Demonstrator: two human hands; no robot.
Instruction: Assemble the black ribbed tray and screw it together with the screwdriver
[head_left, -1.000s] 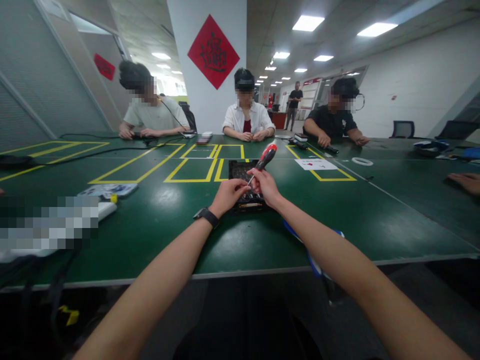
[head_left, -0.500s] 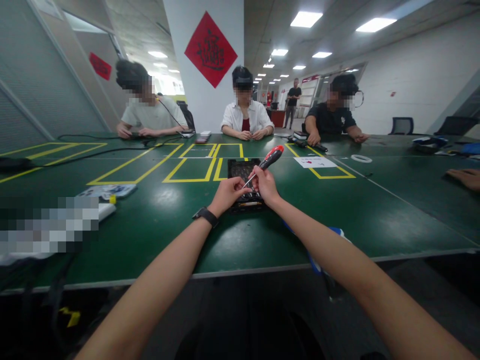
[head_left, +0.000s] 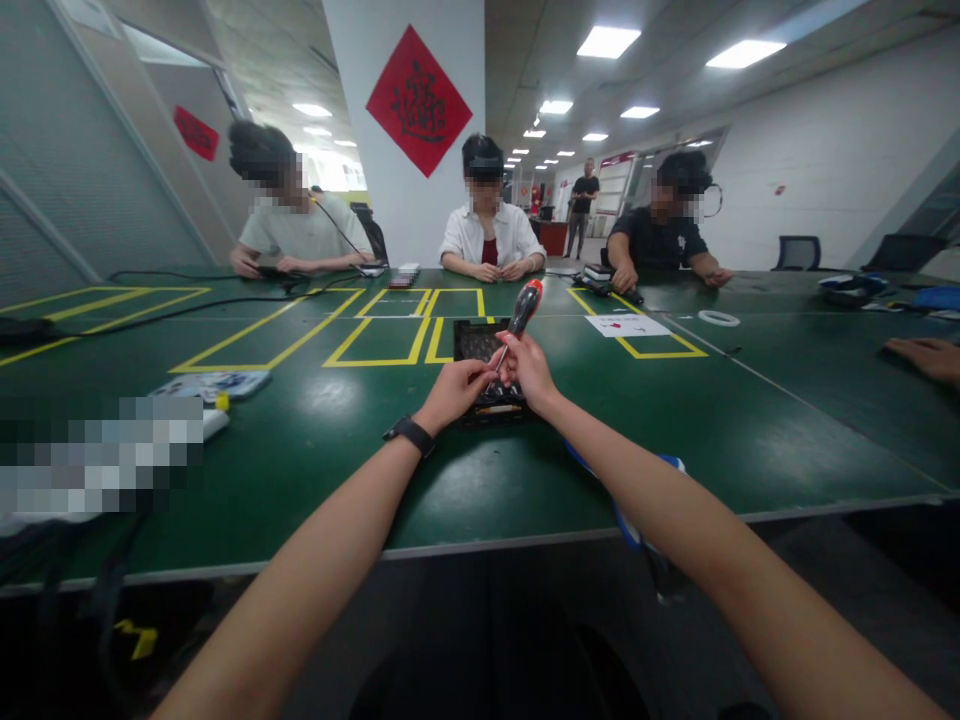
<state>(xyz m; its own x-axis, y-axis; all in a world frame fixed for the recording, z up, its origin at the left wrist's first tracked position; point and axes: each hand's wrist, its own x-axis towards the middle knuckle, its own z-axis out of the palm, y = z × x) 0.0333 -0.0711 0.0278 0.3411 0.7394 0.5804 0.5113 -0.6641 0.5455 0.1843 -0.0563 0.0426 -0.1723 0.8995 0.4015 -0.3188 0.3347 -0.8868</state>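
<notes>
A screwdriver (head_left: 527, 304) with a black and red handle leans up and to the right. My right hand (head_left: 529, 372) is closed around its lower part, with the handle sticking out above the fingers. Close by on the left, my left hand (head_left: 459, 390) pinches thumb and forefinger together at the low end of the metal shaft. Whatever is between those fingertips is too small to make out. Both hands are over an open black case (head_left: 480, 342) with small metal pieces inside, partly covered by my fingers.
Yellow tape outlines (head_left: 373, 345) mark the green table (head_left: 315, 440). A white sheet (head_left: 628, 326) and a white ring (head_left: 718, 318) are to the right. A flat printed packet (head_left: 212, 384) lies left. Several people sit around the table; a co-worker's hand (head_left: 926, 357) rests at the right edge.
The screwdriver has swung more upright, its handle end moving left and toward me. Both hands stay over the case, the left still pinching near the shaft's end.
</notes>
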